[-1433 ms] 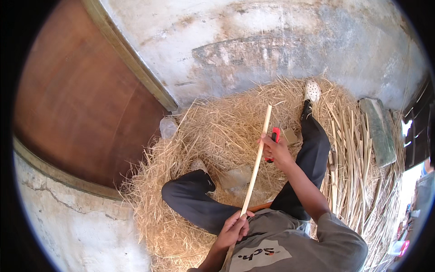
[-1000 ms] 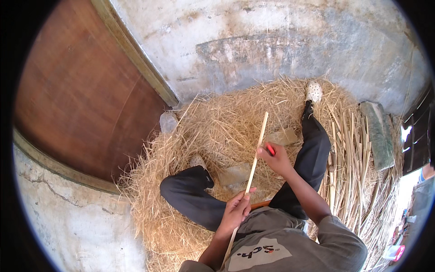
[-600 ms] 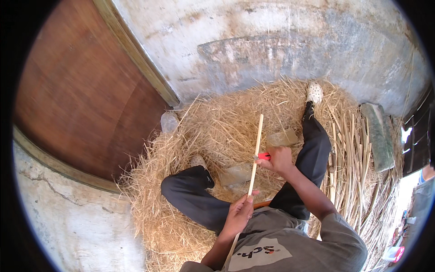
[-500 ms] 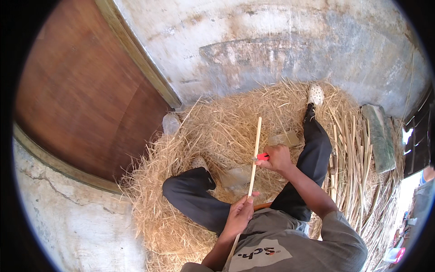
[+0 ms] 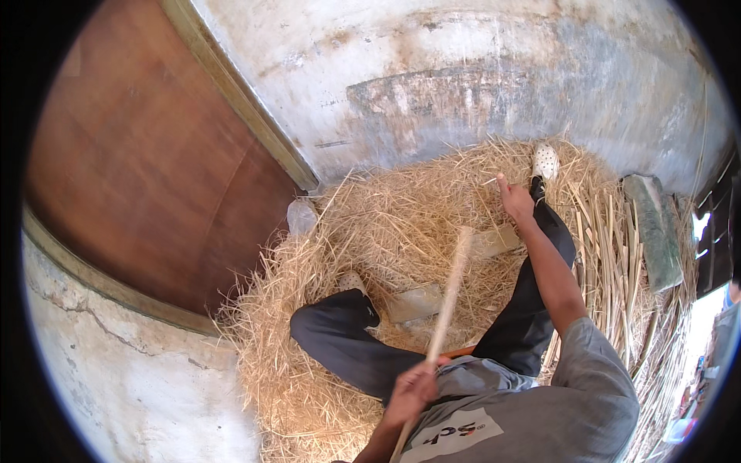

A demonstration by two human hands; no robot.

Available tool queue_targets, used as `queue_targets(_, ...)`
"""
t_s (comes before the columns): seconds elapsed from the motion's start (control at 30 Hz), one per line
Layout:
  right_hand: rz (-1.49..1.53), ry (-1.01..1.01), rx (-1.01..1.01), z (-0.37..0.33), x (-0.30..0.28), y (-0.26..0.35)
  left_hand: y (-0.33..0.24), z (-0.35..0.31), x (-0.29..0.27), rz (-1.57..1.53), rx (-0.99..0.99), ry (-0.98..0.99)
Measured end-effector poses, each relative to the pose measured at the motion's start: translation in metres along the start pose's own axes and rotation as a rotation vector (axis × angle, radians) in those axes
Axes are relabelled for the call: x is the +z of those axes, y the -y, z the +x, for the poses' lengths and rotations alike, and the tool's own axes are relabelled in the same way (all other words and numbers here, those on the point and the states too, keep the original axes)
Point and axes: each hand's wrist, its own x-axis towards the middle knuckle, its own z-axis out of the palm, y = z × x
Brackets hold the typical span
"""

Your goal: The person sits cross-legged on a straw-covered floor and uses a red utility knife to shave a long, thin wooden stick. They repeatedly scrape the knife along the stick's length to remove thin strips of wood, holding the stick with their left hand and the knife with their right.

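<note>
Sat on a broad heap of dry golden straw (image 5: 401, 208) against a stained grey concrete wall (image 5: 494, 69), dark-trousered legs spread across it. Left hand (image 5: 413, 390) clenched around the lower part of a long pale wooden stick (image 5: 450, 297), near the lap, just above the grey printed shirt (image 5: 509, 417). Stick blurred, slanting up from that fist toward the middle of the straw heap, upper end close to a flat pale wooden slat (image 5: 494, 243) lying on the straw. Right hand (image 5: 515, 202) stretched out toward the far edge of the heap, off the stick, just short of a white perforated clog (image 5: 545, 160); fingers partly curled, a small dark bit poking up from them, whether grasping anything impossible to tell. Second pale slat (image 5: 417, 301) lay between the knees. Bundle of long split cane strips (image 5: 610, 255) piled along the right edge of the heap. Reddish-brown wooden door (image 5: 147, 162) stood at the left.
</note>
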Motion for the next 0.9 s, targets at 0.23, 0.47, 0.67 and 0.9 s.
queue_targets(0.23,0.312,0.271,-0.263,-0.131,0.011,0.053,-0.032,0.013,-0.004,-0.2,0.061,-0.076)
queue_targets(0.47,0.22,0.165,-0.817,-0.201,-0.013,0.088,-0.033,0.017,0.003,0.104,0.148,-0.142)
queue_targets(0.67,0.172,0.022,-0.927,-0.178,-0.005,0.082,-0.031,0.011,0.017,0.389,0.187,-0.188)
queue_targets(0.9,0.053,-0.007,-0.845,-0.134,0.019,0.073,-0.023,0.009,0.013,0.491,0.226,-0.182)
